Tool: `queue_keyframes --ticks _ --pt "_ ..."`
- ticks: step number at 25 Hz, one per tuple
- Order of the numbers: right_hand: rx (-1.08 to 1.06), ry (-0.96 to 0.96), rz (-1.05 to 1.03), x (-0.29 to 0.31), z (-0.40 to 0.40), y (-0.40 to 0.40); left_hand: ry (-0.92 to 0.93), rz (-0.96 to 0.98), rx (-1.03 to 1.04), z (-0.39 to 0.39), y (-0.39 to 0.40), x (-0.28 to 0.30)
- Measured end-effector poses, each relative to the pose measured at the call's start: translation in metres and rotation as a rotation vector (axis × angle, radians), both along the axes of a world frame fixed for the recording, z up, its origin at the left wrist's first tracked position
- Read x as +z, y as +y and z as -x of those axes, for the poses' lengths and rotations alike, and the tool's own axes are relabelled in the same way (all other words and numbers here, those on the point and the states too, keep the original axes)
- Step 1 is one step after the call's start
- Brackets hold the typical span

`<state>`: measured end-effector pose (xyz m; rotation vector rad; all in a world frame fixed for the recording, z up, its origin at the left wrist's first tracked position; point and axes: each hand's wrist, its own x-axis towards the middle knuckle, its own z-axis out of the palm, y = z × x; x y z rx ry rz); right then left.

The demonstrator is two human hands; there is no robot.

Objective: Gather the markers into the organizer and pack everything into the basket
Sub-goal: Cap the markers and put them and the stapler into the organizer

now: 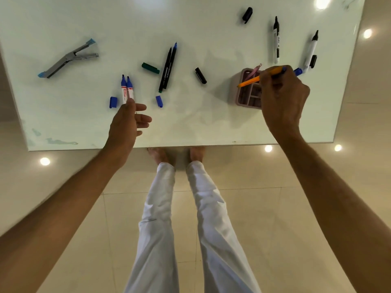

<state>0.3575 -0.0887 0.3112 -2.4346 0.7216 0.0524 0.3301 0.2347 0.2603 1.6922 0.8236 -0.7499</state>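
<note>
Your white glossy table (190,127) carries everything so far; no basket is in view. The pink compartmented plastic organizer (247,92) stands at the near right, partly behind your right hand (283,98), with a slim pink pen (255,70) already leaning in its far corner.

Your right hand is clamped on a thin orange pen (254,80), which lies across the organizer's top with its long axis running left to right and its free end pointing left. To drop it in, you will likely need to tip it upright over a compartment.

Your left hand (129,121) is well apart from the right, fingers loose and spread, holding nothing, its fingertips just at the near ends of the two blue-capped red-and-white markers (127,89). Those lie side by side with long axes running near to far, tips away from you, so this hand is clearly the nearer one for them.

The loose small blue cap (113,102) sits just left of that pair.
</note>
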Motion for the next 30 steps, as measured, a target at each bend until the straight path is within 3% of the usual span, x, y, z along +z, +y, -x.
queue_keyframes --ticks 4,11,18,23,26,30 --pt "-0.063 -0.094 0.028 -0.003 -0.008 -0.005 0.02 0.013 0.005 0.006 0.005 -0.002" --pt "-0.025 0.096 0.018 -0.02 -0.017 0.002 0.033 0.044 0.035 0.003 0.02 -0.006" --pt "-0.041 0.02 0.023 -0.021 -0.013 0.014 0.053 -0.024 0.02 0.005 0.034 -0.011" --pt "0.232 -0.012 -0.018 -0.025 0.007 0.054 0.081 -0.102 0.037 0.017 0.046 -0.015" --pt "0.4 0.081 -0.073 -0.037 0.016 0.085 0.09 -0.127 0.035 0.026 0.056 -0.018" --pt "0.446 0.237 -0.126 -0.06 0.017 0.122 0.104 -0.106 0.095 0.033 0.067 -0.022"
